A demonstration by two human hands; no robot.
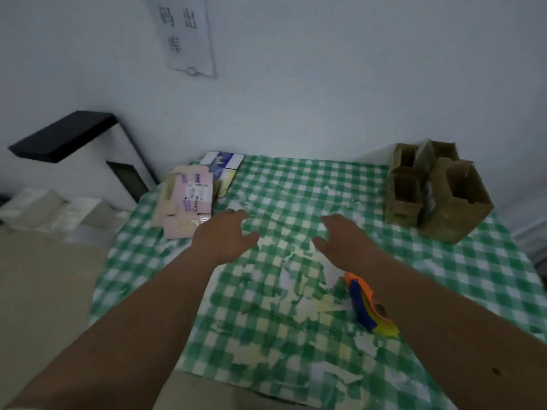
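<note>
White scraps (328, 269) lie between flattened cartons (189, 199) and brown boxes (438, 196), cutter (367, 309) beside.

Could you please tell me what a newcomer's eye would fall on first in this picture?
The left hand and the right hand reach out, fingers spread, over the middle of a green checked cloth that is worn into pale patches. A bright orange, blue and yellow tool lies on the cloth beside the right forearm. Open brown boxes stand at the far right corner, and flattened pink cartons lie at the far left.
</note>
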